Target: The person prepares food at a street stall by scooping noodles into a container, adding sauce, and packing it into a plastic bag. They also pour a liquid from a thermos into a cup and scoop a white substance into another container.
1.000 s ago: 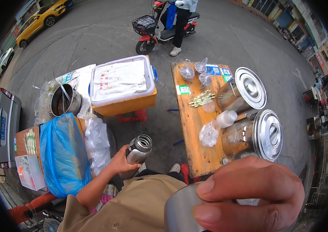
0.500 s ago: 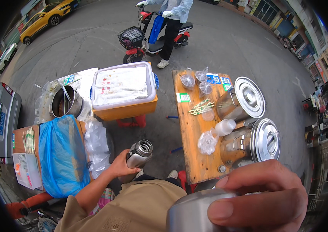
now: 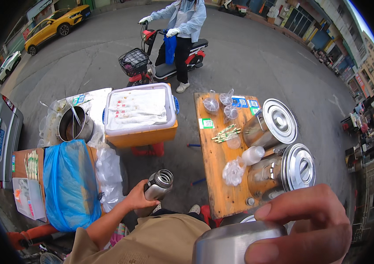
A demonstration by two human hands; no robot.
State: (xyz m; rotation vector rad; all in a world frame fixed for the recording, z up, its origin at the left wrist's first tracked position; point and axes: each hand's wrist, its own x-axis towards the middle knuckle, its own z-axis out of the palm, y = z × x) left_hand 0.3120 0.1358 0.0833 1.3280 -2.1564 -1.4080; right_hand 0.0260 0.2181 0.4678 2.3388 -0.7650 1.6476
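Observation:
In front of my body, my left hand (image 3: 137, 196) is wrapped round a silver vacuum flask (image 3: 157, 190). The flask stands nearly upright with its mouth uncovered; its inside is too dark to read. Very close at the lower right, my right hand (image 3: 308, 220) grips a brushed-metal cup (image 3: 231, 242), thumb and fingers on its side. The frame's lower edge cuts that cup off, and its opening is out of sight. Beyond the right hand stand two steel pots, a near lidded pot (image 3: 266, 176) and a far lidded pot (image 3: 257, 132), on a wooden table (image 3: 217, 185).
The wooden table also bears wrapped straws (image 3: 226, 133), stacked plastic cups (image 3: 253, 155) and bagged cups (image 3: 210, 104). Leftward are a lidded box (image 3: 140, 140), a cooking pot (image 3: 74, 124) and a blue plastic bag (image 3: 71, 185). A person (image 3: 182, 26) sits astride a scooter (image 3: 168, 69) beyond the tables.
The scooter with its rider has come slightly nearer and further left. My view has tilted up a little, so the tables sit lower. Both hands keep their holds.

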